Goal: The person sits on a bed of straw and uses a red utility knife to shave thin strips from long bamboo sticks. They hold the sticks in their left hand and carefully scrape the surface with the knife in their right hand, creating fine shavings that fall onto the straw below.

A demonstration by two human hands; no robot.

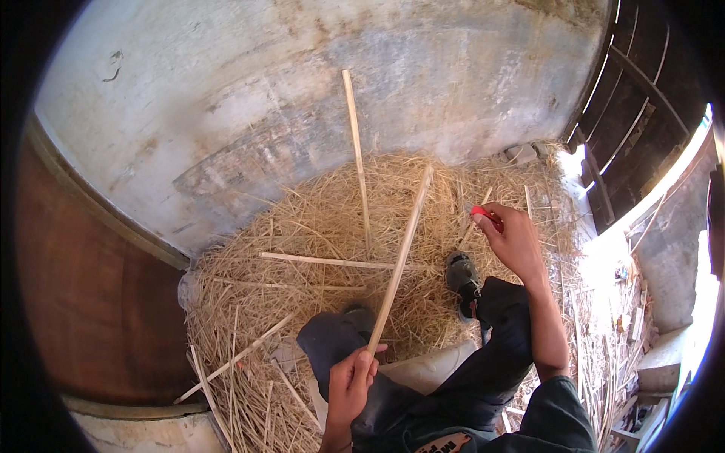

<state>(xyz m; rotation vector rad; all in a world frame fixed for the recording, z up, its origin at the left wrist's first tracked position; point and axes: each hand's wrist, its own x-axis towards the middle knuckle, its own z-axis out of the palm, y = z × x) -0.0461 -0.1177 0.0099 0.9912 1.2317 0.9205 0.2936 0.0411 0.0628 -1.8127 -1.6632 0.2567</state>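
Observation:
My left hand [352, 383] is closed round the lower end of a pale, straight wooden stick [400, 264], which slants up and to the right above the straw. My right hand [514, 237] is raised to the right of the stick, apart from it. Between its thumb and fingers is a small red object [485, 217]; most of it is covered by the fingers, so its kind does not show. Below the right hand, my shoe [461, 273] rests on the straw.
Straw and shavings [302, 219] cover the floor, with several loose sticks among them, one long stick [353, 128] leaning on the stained wall [249, 83]. A brown panel [98, 294] stands at left. Dark wooden slats [630, 98] and bright light are at right.

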